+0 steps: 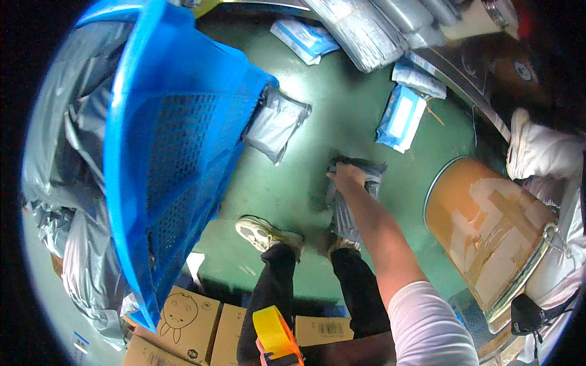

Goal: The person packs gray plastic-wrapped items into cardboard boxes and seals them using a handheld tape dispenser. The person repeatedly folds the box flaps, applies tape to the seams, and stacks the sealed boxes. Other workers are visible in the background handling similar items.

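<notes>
My right hand (349, 174) reaches down to the green floor, its fingers closed on the upper end of a dark grey plastic mailing bag (345, 216). The bag looks wrinkled and hangs or leans close to my right shoe; whether it rests on the floor I cannot tell. My left hand does not show. Another grey plastic parcel (278, 125) lies against the big blue plastic basket (183, 140) on the left. Low in the middle is a yellow and orange strap-like object (278, 335), its kind unclear.
Grey bags (91, 244) fill the blue basket. Printed cardboard boxes (189, 323) stand at the near left. A brown drum patched with tape (482, 226) is on the right. Blue-and-white packs (400, 119) lie on the far floor, beneath stacked grey bags (360, 30).
</notes>
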`<action>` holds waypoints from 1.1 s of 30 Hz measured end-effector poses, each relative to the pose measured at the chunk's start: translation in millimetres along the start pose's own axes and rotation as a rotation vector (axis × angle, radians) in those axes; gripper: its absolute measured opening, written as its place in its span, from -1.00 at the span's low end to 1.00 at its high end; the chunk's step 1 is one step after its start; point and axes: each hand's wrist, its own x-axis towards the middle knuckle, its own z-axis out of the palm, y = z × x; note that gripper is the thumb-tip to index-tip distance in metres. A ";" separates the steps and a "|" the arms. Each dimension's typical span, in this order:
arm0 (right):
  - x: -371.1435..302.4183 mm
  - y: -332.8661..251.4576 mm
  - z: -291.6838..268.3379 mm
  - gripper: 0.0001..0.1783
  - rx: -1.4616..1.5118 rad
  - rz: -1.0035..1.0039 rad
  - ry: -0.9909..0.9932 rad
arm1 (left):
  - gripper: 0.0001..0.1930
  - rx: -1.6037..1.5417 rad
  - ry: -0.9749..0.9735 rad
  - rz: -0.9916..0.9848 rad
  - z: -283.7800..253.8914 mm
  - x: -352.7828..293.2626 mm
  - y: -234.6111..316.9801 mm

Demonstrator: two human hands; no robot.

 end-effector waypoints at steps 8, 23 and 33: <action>-153.3 21.3 -29.3 -0.87 0.407 -0.401 0.723 | -0.44 0.368 0.123 0.509 20.6 0.4 31.3; -382.7 -367.0 -252.3 -0.65 0.565 -1.265 1.104 | -0.39 0.272 0.319 0.628 5.9 -42.1 48.7; -190.3 -161.2 -115.5 -0.75 1.380 -0.599 0.677 | -0.25 0.124 0.424 0.586 -21.0 -19.0 30.3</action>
